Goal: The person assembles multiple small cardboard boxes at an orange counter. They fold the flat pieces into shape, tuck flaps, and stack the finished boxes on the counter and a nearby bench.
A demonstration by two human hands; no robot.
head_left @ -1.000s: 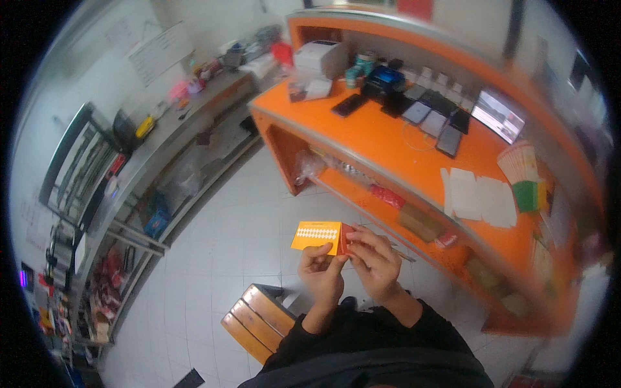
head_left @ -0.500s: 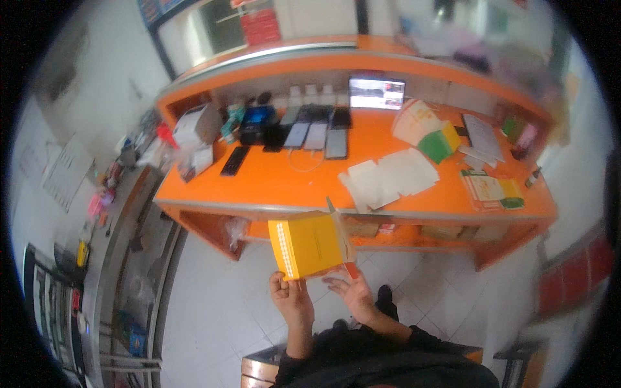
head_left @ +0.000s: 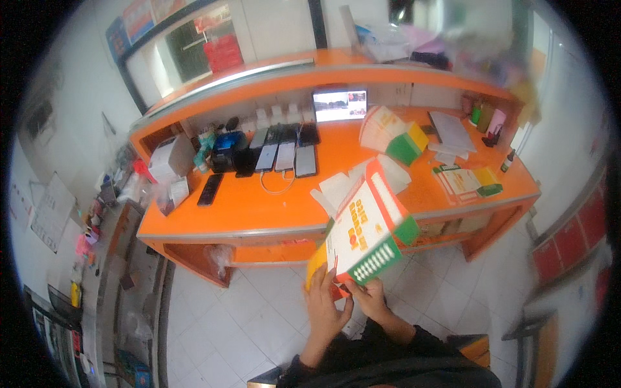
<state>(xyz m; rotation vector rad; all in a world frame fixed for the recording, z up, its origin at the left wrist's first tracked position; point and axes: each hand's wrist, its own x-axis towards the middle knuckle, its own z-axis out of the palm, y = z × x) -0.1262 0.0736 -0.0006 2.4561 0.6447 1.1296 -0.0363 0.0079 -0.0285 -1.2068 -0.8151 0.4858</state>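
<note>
1. Tilted in front of the orange desk (head_left: 259,210), the printed white, green and yellow cardboard carton (head_left: 370,226) hangs up off the floor in the person's hands.
2. The right hand (head_left: 371,301) grips its lower edge, thumb on the near side.
3. The left hand (head_left: 325,305) has fingers against the lower left end, thumb apart; whether it grips, I can't tell from here.
4. Behind, smartphones (head_left: 284,157) lie near a lit screen (head_left: 340,106); a white cardboard sheet (head_left: 331,192) peeks past the carton.
</note>
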